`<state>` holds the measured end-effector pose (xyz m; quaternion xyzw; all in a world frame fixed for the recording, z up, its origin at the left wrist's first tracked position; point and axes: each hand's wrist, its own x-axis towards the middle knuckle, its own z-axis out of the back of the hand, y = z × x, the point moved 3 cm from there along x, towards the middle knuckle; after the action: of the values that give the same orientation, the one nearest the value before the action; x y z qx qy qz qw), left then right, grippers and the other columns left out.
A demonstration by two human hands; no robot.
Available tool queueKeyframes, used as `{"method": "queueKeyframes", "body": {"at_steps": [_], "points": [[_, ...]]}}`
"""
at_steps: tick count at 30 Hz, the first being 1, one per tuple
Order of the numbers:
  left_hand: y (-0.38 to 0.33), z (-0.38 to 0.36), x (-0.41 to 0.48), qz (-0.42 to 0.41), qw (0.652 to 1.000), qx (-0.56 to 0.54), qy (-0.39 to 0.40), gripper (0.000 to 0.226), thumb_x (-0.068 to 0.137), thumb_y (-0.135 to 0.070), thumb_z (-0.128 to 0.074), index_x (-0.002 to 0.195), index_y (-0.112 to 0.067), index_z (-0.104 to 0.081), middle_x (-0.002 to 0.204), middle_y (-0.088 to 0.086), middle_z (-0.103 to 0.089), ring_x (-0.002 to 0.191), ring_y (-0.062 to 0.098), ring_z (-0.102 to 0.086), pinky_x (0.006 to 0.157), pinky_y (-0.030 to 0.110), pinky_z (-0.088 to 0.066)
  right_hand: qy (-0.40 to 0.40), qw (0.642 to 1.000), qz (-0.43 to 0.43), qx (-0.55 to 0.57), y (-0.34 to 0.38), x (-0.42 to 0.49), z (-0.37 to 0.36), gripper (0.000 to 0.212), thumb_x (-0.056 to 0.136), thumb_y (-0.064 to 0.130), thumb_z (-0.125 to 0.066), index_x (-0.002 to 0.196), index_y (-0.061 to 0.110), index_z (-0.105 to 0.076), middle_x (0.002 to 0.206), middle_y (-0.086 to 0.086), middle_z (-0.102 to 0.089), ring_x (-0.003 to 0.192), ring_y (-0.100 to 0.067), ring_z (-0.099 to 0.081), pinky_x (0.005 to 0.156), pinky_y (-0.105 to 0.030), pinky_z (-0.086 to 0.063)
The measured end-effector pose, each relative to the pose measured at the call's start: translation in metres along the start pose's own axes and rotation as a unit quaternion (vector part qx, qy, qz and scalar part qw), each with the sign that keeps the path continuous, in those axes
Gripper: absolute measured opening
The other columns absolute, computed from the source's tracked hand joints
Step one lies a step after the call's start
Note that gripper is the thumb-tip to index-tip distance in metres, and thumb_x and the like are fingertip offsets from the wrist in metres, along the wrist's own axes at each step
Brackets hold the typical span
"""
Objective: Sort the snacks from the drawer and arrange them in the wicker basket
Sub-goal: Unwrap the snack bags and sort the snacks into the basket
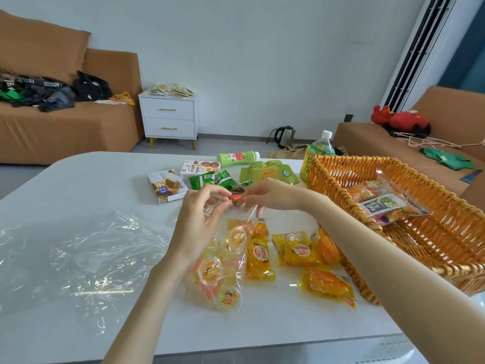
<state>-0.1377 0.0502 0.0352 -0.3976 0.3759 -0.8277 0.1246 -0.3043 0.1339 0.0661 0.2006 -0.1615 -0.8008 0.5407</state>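
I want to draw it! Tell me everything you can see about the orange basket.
The wicker basket is rectangular, woven from shiny orange-brown strands with a thick braided rim. It stands upright on the right side of the white table. A woven divider splits it; the far compartment holds a few snack packets. Yellow packets lie by its left wall, and a green bottle stands behind it.

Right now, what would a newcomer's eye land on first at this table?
First the two hands at mid-table: the left hand grips the top of a clear bag of jelly cups while the right hand pinches a small red packet at its mouth. Next, the orange wicker basket on the right, already holding snack packs, and the yellow packets scattered beside it.
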Motion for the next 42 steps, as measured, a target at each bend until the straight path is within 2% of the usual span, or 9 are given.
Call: {"method": "queueKeyframes", "body": {"at_steps": [7,11,15,20,23,27,31,35,42], "points": [[0.003,-0.004,0.001,0.006,1.0,-0.019,-0.013,0.012,0.092,-0.022,-0.06,0.103,-0.025,-0.062,0.101,-0.017,-0.061,0.099,0.004,-0.053,0.085,0.016,-0.041,-0.122,0.99,-0.035,0.062,-0.016,-0.023,-0.016,0.043,0.096,0.055,-0.041,0.106,0.026,-0.071,0.124,0.005,-0.057,0.117,-0.014,-0.044,0.113,-0.05,-0.024],[0.005,-0.007,0.003,0.018,0.998,-0.059,-0.001,0.018,0.095,-0.019,-0.055,0.112,-0.02,-0.062,0.109,-0.014,-0.064,0.102,0.0,-0.057,0.084,0.007,-0.04,-0.069,0.992,-0.073,0.073,-0.029,-0.031,-0.045,0.031,0.07,0.071,-0.063,0.09,0.048,-0.062,0.143,0.001,-0.039,0.139,-0.024,-0.024,0.112,-0.054,-0.024],[0.015,-0.004,0.004,0.063,0.992,-0.109,-0.022,0.026,0.1,-0.019,-0.046,0.123,-0.022,-0.058,0.122,-0.021,-0.057,0.11,-0.005,-0.054,0.088,0.004,-0.039,-0.164,0.96,-0.108,0.199,-0.033,-0.029,-0.053,0.011,0.09,0.03,-0.063,0.083,0.026,-0.057,0.115,-0.007,-0.061,0.103,-0.028,-0.064,0.087,-0.043,-0.056],[0.042,-0.006,0.001,0.156,0.984,-0.084,-0.004,0.033,0.101,-0.022,-0.044,0.133,-0.023,-0.049,0.138,-0.009,-0.047,0.127,0.009,-0.044,0.095,0.012,-0.034,-0.133,0.941,-0.096,0.297,-0.023,-0.035,-0.053,0.01,0.095,0.015,-0.058,0.088,0.016,-0.051,0.101,-0.022,-0.069,0.077,-0.019,-0.067,0.079,-0.032,-0.058],[0.047,-0.002,-0.003,0.183,0.98,-0.083,0.013,0.037,0.101,-0.026,-0.043,0.138,-0.021,-0.044,0.144,-0.005,-0.044,0.134,0.012,-0.039,0.102,0.021,-0.03,-0.132,0.947,-0.024,0.293,-0.006,-0.043,-0.045,0.009,0.094,0.016,-0.058,0.089,0.016,-0.051,0.085,-0.02,-0.069,0.073,-0.019,-0.06,0.083,-0.048,-0.052],[0.044,0.012,-0.006,0.212,0.967,-0.135,0.042,0.054,0.097,-0.04,-0.045,0.147,-0.023,-0.033,0.152,-0.004,-0.034,0.138,0.009,-0.032,0.102,0.023,-0.029,-0.122,0.959,0.056,0.25,0.015,-0.05,-0.041,0.021,0.079,0.048,-0.061,0.083,0.029,-0.053,0.095,-0.027,-0.068,0.096,-0.056,-0.058,0.08,-0.072,-0.043],[0.053,0.023,-0.012,0.26,0.954,-0.146,0.031,0.058,0.095,-0.045,-0.045,0.147,-0.025,-0.031,0.147,-0.005,-0.042,0.135,0.01,-0.038,0.099,0.024,-0.031,-0.169,0.953,0.093,0.233,0.033,-0.06,-0.033,0.014,0.085,0.022,-0.07,0.082,0.019,-0.057,0.089,-0.013,-0.074,0.094,-0.038,-0.068,0.083,-0.059,-0.053],[0.058,0.027,-0.017,0.246,0.958,-0.144,0.032,0.046,0.097,-0.035,-0.048,0.14,-0.018,-0.045,0.103,-0.003,-0.065,0.099,0.004,-0.06,0.074,0.003,-0.04,-0.213,0.937,0.112,0.255,0.034,-0.068,-0.03,0.021,0.082,-0.003,-0.07,0.077,0.004,-0.051,0.085,-0.009,-0.074,0.085,-0.016,-0.072,0.082,-0.038,-0.058],[0.058,0.015,-0.018,0.224,0.966,-0.089,0.096,0.05,0.097,-0.04,-0.049,0.144,-0.023,-0.04,0.138,-0.015,-0.041,0.119,-0.001,-0.041,0.091,0.014,-0.034,-0.232,0.925,0.111,0.279,0.034,-0.08,-0.042,0.028,0.083,-0.004,-0.069,0.073,0.01,-0.047,0.079,0.003,-0.072,0.082,-0.012,-0.071,0.077,-0.027,-0.056]]}}
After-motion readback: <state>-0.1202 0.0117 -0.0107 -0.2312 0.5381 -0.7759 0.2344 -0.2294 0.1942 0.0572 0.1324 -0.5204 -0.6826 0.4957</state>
